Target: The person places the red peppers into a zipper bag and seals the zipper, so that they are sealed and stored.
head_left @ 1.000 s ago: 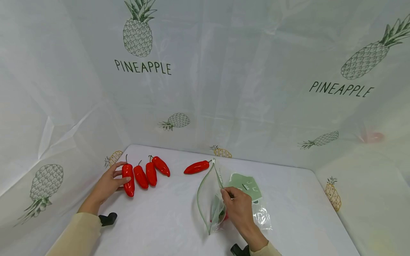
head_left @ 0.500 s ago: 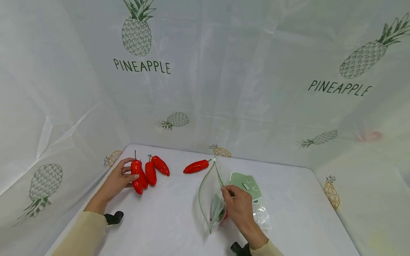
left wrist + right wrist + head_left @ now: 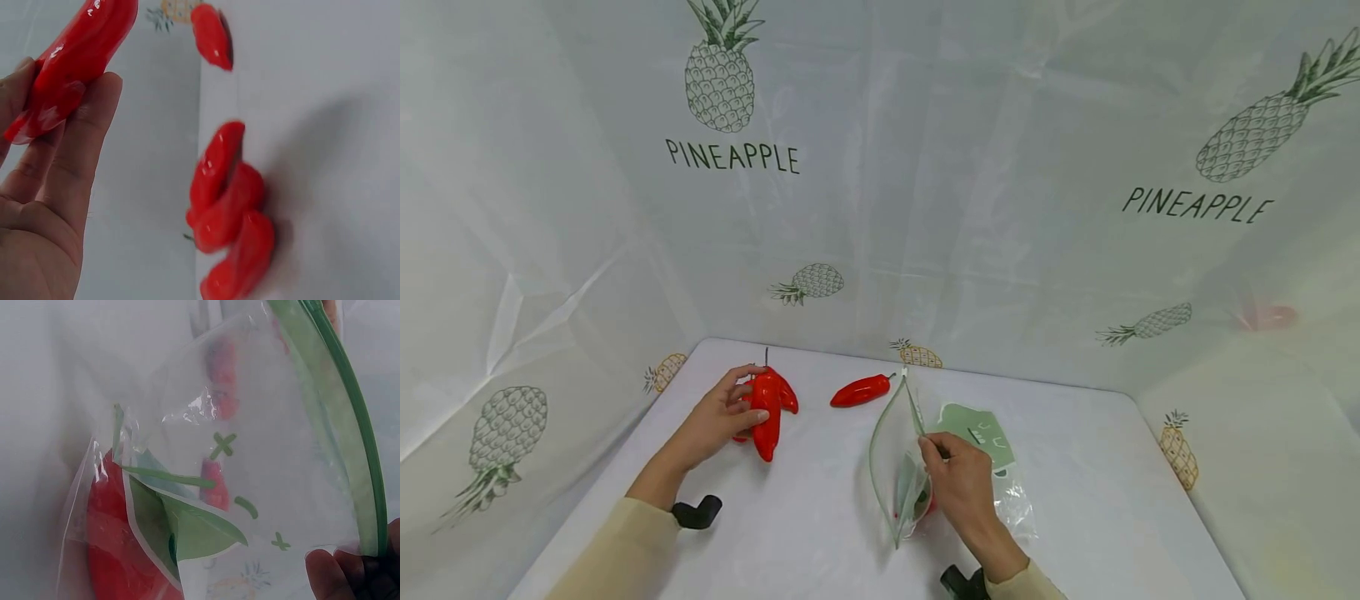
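My left hand (image 3: 709, 427) grips a red pepper (image 3: 766, 417) between thumb and fingers. In the left wrist view this pepper (image 3: 81, 62) is raised above three more red peppers (image 3: 228, 215) lying close together on the table; the head view shows them partly hidden behind the held one. With thumb and fingertips, my right hand (image 3: 962, 483) pinches the green-edged rim of a clear zip bag (image 3: 876, 475), whose mouth gapes toward the left. Low inside the bag lies a red pepper (image 3: 106, 519), seen through the plastic in the right wrist view.
A single red pepper (image 3: 861, 391) lies behind the zip bag. Right of the bag is clear plastic with a green printed figure (image 3: 977, 429), flat on the white table (image 3: 1097, 492). Sheeting with pineapple prints (image 3: 962, 208) rises behind the table and at both sides.
My left hand has carried the red pepper rightward, across the other peppers on the left. The right hand keeps its hold on the bag's rim, nearly still.
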The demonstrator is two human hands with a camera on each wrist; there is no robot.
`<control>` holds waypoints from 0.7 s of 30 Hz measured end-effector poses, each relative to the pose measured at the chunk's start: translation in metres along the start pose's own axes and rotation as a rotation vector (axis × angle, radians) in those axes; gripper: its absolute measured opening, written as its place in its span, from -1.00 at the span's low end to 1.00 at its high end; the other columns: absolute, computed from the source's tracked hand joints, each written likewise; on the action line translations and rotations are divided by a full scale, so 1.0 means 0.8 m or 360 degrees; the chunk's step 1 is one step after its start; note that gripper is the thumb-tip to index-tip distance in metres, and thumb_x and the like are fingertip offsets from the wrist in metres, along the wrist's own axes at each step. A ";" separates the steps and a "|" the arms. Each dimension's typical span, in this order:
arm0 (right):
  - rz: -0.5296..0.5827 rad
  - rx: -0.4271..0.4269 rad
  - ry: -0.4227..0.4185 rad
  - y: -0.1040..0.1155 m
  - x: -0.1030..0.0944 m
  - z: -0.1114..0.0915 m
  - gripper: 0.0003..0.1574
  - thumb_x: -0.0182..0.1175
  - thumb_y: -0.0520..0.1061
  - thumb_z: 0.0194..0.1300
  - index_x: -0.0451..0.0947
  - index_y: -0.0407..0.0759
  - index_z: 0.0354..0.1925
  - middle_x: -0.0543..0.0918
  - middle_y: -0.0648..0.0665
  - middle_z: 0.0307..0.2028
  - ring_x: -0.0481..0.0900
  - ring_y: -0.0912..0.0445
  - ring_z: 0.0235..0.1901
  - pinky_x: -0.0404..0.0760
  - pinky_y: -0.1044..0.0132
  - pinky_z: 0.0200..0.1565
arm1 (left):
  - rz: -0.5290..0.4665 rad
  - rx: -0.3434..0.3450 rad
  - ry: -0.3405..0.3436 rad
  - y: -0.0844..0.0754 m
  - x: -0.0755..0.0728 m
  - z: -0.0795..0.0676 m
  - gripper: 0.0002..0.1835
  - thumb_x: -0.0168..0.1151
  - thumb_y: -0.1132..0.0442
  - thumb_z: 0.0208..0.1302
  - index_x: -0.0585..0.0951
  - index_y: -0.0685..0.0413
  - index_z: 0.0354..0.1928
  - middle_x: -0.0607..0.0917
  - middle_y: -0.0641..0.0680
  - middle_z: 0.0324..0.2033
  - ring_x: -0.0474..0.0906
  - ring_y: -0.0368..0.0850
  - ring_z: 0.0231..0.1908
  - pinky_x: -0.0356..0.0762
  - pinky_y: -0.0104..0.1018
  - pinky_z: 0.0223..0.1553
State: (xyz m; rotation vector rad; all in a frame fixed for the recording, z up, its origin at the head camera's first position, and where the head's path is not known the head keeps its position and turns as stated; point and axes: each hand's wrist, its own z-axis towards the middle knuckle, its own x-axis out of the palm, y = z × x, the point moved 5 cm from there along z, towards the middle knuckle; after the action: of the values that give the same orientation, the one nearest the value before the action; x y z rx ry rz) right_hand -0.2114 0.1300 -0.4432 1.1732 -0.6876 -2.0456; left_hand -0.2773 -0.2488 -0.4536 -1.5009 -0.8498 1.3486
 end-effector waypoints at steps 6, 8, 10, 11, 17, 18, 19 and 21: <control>0.0056 0.0052 0.0020 -0.002 0.002 0.000 -0.91 0.41 -0.25 0.35 0.81 -0.11 -0.32 0.77 0.01 -0.47 0.60 0.33 -0.55 0.51 0.42 -0.57 | -0.0116 0.0070 0.0147 -0.029 0.037 -0.008 -0.22 0.46 0.24 0.36 0.31 -0.18 0.52 0.54 0.29 0.30 0.63 0.17 0.11 0.82 -0.06 -0.09; 0.0079 0.0062 0.0018 -0.002 0.002 0.000 -0.90 0.40 -0.25 0.36 0.81 -0.11 -0.32 0.77 0.01 -0.46 0.60 0.33 -0.55 0.52 0.42 -0.57 | -0.0124 0.0074 0.0181 -0.037 0.050 -0.012 -0.23 0.47 0.22 0.35 0.33 -0.20 0.52 0.57 0.28 0.28 0.65 0.13 0.09 0.82 -0.07 -0.10; 0.0103 0.0072 0.0016 -0.002 0.003 0.000 -0.91 0.41 -0.25 0.35 0.81 -0.12 -0.31 0.78 0.01 -0.46 0.62 0.32 -0.55 0.54 0.42 -0.56 | -0.0149 0.0074 0.0220 -0.045 0.064 -0.016 -0.24 0.46 0.22 0.36 0.33 -0.19 0.52 0.59 0.28 0.27 0.66 0.13 0.07 0.82 -0.06 -0.10; 0.0115 0.0077 0.0018 -0.002 0.004 0.000 -0.91 0.41 -0.25 0.36 0.81 -0.12 -0.31 0.78 0.00 -0.46 0.62 0.32 -0.55 0.54 0.41 -0.56 | -0.0157 0.0072 0.0234 -0.049 0.071 -0.017 -0.23 0.47 0.21 0.35 0.33 -0.20 0.52 0.59 0.27 0.27 0.66 0.11 0.07 0.82 -0.06 -0.10; 0.0107 0.0092 0.0023 0.001 0.007 0.000 -0.92 0.41 -0.23 0.36 0.81 -0.11 -0.31 0.76 0.03 -0.49 0.61 0.33 -0.57 0.54 0.42 -0.57 | -0.0241 0.0066 0.0328 -0.068 0.111 -0.023 -0.23 0.47 0.20 0.34 0.34 -0.24 0.51 0.57 0.23 0.31 0.68 0.06 0.07 0.82 -0.03 -0.10; 0.0103 0.0102 0.0023 0.000 0.008 0.000 -0.92 0.42 -0.22 0.36 0.82 -0.11 -0.31 0.76 0.03 -0.50 0.61 0.33 -0.57 0.54 0.42 -0.57 | -0.0262 0.0063 0.0347 -0.071 0.118 -0.023 -0.24 0.47 0.21 0.34 0.35 -0.24 0.51 0.58 0.23 0.31 0.69 0.06 0.06 0.82 -0.03 -0.10; 0.0101 0.0113 0.0025 0.001 0.009 0.000 -0.93 0.42 -0.22 0.36 0.82 -0.12 -0.31 0.75 0.04 -0.50 0.61 0.32 -0.57 0.54 0.42 -0.57 | -0.0286 0.0061 0.0366 -0.074 0.125 -0.023 -0.24 0.47 0.22 0.35 0.35 -0.24 0.51 0.57 0.23 0.31 0.69 0.07 0.07 0.82 -0.02 -0.09; 0.0103 0.0124 0.0031 0.002 0.009 0.000 -0.93 0.42 -0.21 0.36 0.82 -0.12 -0.30 0.75 0.04 -0.50 0.62 0.31 -0.57 0.55 0.41 -0.57 | -0.0324 0.0060 0.0402 -0.080 0.139 -0.023 -0.25 0.46 0.23 0.35 0.35 -0.22 0.51 0.57 0.23 0.31 0.69 0.07 0.08 0.82 -0.01 -0.09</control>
State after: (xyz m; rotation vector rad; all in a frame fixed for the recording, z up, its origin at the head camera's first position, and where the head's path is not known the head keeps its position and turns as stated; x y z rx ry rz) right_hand -0.2141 0.1236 -0.4461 1.1979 -0.7917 -1.9667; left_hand -0.2358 -0.1275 -0.4335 -1.4754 -0.7869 0.9975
